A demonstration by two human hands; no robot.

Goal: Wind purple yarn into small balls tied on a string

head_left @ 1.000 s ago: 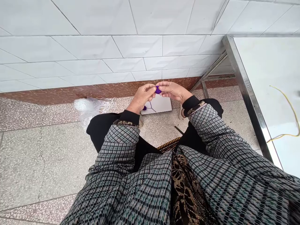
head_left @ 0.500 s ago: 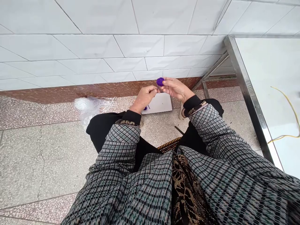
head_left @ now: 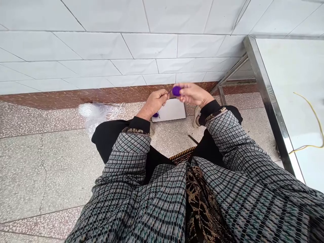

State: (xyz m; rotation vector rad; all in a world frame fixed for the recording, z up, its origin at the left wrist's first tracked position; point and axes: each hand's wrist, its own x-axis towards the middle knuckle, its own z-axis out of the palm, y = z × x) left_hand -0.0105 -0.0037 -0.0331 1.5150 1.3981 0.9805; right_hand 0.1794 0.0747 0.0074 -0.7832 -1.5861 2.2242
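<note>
A small purple ball of yarn (head_left: 176,90) is gripped in the fingers of my right hand (head_left: 193,94), which is slightly blurred. From the ball a short purple yarn strand (head_left: 170,91) runs left to my left hand (head_left: 155,102), whose thumb and forefinger pinch it. Both hands are held in the air over a white flat board or box lid (head_left: 173,109) with a dark edge. Another bit of purple yarn (head_left: 155,115) lies at its left side, partly hidden by my left wrist.
To the left, a clear plastic bag (head_left: 95,116) with white cord lies on the floor. A metal-framed table (head_left: 272,98) stands at right, with a yellow cord (head_left: 314,113) on it. The tiled wall (head_left: 152,47) rises ahead. A dark stick (head_left: 193,139) lies between my legs.
My right hand and the yarn ball have shifted slightly right, away from my left hand. The strand between them now shows longer and drawn straight.
</note>
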